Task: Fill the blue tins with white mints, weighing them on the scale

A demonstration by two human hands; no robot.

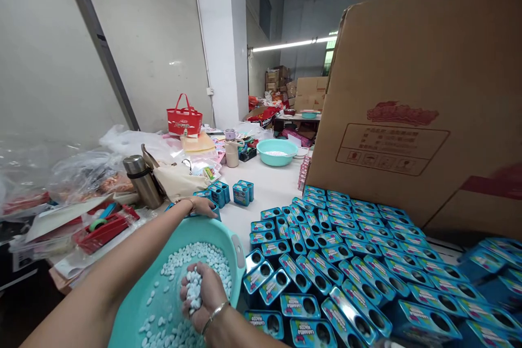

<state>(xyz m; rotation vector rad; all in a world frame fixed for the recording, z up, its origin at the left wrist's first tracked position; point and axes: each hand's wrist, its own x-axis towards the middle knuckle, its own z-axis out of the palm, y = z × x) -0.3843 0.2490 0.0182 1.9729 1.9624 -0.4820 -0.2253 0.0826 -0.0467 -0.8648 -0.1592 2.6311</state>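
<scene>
My right hand point(212, 291) is cupped around a heap of small pale blue candies point(193, 286), low over the turquoise basin point(233, 247). More of the same candies point(212, 255) lie scattered and piled on the basin's floor. Beyond the far rim, my left hand point(202, 207) has its fingers curled over a blue tin point(214, 211), which is partly hidden by the hand and rim. Just past it stand several similar tins point(220, 191). Many more blue tins point(299, 272), with round holes in their tops, crowd the table to the right of the basin.
A big cardboard box point(391, 119) walls off the right side behind the tins. On the left are a steel thermos point(143, 180), a red tape dispenser point(106, 225) and plastic bags point(89, 168). A second turquoise basin point(277, 159) sits farther back on the white table point(244, 169).
</scene>
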